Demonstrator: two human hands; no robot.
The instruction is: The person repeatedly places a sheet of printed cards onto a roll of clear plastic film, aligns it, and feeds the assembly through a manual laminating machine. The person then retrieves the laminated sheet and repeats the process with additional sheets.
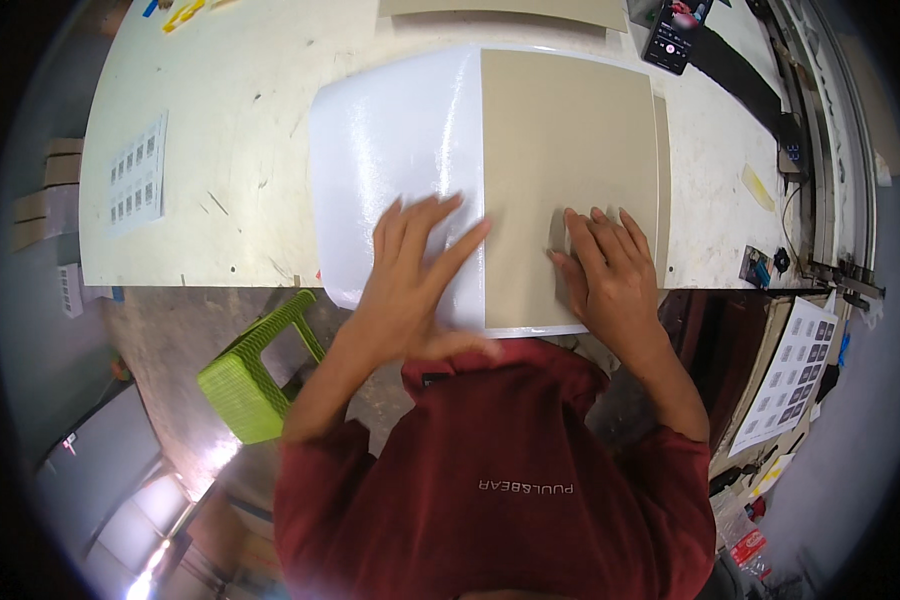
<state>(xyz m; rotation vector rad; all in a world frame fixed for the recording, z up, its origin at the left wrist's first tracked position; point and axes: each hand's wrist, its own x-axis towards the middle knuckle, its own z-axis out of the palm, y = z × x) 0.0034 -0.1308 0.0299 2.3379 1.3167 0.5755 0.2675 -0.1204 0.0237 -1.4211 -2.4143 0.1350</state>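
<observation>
A glossy white sheet (355,180) lies on the table at its near edge, and a flat tan board (570,130) covers its right half. The sheet shows as a thin white margin along the board's far and near edges. My left hand (410,275) is over the near part of the bare glossy half, fingers spread, its index fingertip by the board's left edge. Over the board's near right part, my right hand (613,275) has its fingers apart and slightly bent, fingertips at the board's surface. Neither hand grips anything.
Another tan board (510,10) lies at the far edge, near a phone (675,38) and a black strap (738,72). A printed sheet (136,178) rests at the left. Metal rails (832,150) run along the right side. A green plastic stool (242,385) stands below left.
</observation>
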